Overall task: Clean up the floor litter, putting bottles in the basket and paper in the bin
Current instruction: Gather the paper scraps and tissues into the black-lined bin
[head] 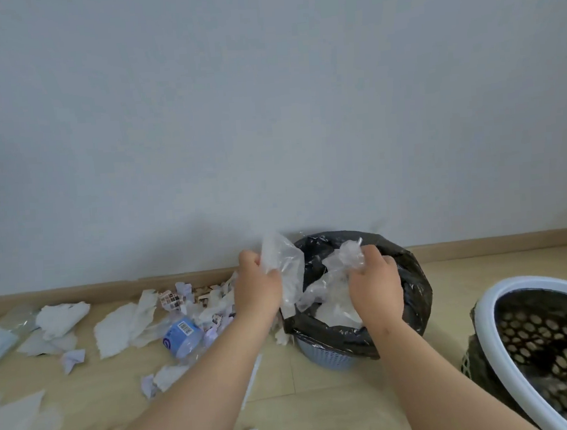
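Wall (267,98): plain and pale, filling the upper part of the view and met by a wooden skirting (79,291) at its foot.
Floor (321,397): light wood, strewn with litter on the left side.
Basket (528,281): set at the right edge, white-rimmed with dark mesh walls; something red is seen low inside it.
Bin (418,289): lined with a black bag and stood against the wall, left of the basket and apart from it.
Paper (122,327): torn and crumpled white pieces are scattered left of the bin, along the skirting and nearer the camera.
Left hand (257,287): curled round one end of a clear plastic film (289,268), at the bin's left rim.
Right hand (376,285): curled round crumpled clear film, held above the bin's opening.
Film: stretched between the two hands and hung over the bin, its lower part down inside the bag.
Bottle (183,336): blue-labelled, laid on its side on the floor among the paper, left of the left forearm.
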Available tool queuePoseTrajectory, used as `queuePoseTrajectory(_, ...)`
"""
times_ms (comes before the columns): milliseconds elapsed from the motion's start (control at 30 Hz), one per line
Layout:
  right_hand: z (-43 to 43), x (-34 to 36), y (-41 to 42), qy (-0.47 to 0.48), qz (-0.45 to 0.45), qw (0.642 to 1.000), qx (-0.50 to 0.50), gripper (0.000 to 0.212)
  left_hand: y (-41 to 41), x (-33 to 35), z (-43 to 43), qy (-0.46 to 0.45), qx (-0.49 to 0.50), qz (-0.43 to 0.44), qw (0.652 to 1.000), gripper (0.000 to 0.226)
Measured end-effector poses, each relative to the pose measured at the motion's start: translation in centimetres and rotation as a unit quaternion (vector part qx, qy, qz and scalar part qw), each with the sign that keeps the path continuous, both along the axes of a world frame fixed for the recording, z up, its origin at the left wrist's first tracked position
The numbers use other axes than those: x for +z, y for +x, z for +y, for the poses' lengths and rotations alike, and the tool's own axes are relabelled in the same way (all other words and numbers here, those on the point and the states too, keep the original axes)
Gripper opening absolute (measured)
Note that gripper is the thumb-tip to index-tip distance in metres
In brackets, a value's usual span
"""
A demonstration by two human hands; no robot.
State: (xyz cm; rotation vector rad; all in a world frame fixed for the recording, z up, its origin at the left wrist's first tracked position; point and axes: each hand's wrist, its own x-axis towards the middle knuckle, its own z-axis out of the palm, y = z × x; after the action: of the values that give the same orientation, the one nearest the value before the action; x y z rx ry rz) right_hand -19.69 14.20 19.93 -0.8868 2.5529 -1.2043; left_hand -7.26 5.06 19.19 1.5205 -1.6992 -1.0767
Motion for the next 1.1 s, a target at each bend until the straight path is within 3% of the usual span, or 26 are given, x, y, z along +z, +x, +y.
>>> queuePoseTrajectory(200, 1.0, -2.0, -2.7, 0.006, 0.026, 0.999, -0.031, 0.046, -3.4, -1.8, 1.3, -0.089, -0.037, -0.006, 0.995, 0.02)
queuePoseTrajectory(367, 1.2, -4.2, -4.1, 0.074, 0.002, 0.997, -0.002, 0.052, -2.9, -4.5, 1.6, -0.231, -0.156, -0.129, 0.952, 0.021)
queuePoseTrajectory(533, 0.7, -5.4, -3.6, 0.175, 0.013, 0.983, 0.056, 0.045, -3.7, -5.1, 1.7, -0.308, -0.152, -0.225, 0.912, 0.016)
queuePoseTrajectory(633, 0.4, -5.9, -2.8, 0.182, 0.035, 0.979, 0.08, 0.061, -4.5, -5.2, 2.0, -0.23, -0.166, -0.247, 0.927, 0.032)
queuePoseTrajectory(700, 0.3, -6.1, -2.6, 0.157, 0.028, 0.984, 0.081, 0.067, -4.9, -4.7, 2.4, -0.221, -0.17, -0.211, 0.937, 0.038)
queuePoseTrajectory(767, 0.3, -6.1, -2.7, 0.134, 0.034, 0.987, 0.086, 0.066, -5.2, -4.2, 2.5, -0.22, -0.17, -0.156, 0.948, 0.034)
queuePoseTrajectory(867, 0.1, -5.9, -2.6, 0.159, 0.059, 0.979, 0.116, 0.056, -5.2, -4.1, 2.0, -0.206, -0.199, -0.14, 0.948, 0.022)
queuePoseTrajectory(933, 0.1, -5.8, -2.5, 0.252, 0.09, 0.954, 0.136, 0.048, -5.0, -4.8, 1.8, -0.212, -0.236, -0.182, 0.931, 0.023)
queuePoseTrajectory(1000, 0.3, -5.8, -2.4, 0.349, 0.135, 0.915, 0.151, 0.038, -4.9, -6.0, 1.7, -0.233, -0.286, -0.294, 0.882, 0.022)
queuePoseTrajectory(1100, 0.7, -6.2, -2.4, 0.41, 0.168, 0.882, 0.159, 0.031, -4.4, -7.1, 1.6, -0.214, -0.32, -0.401, 0.832, 0.019)
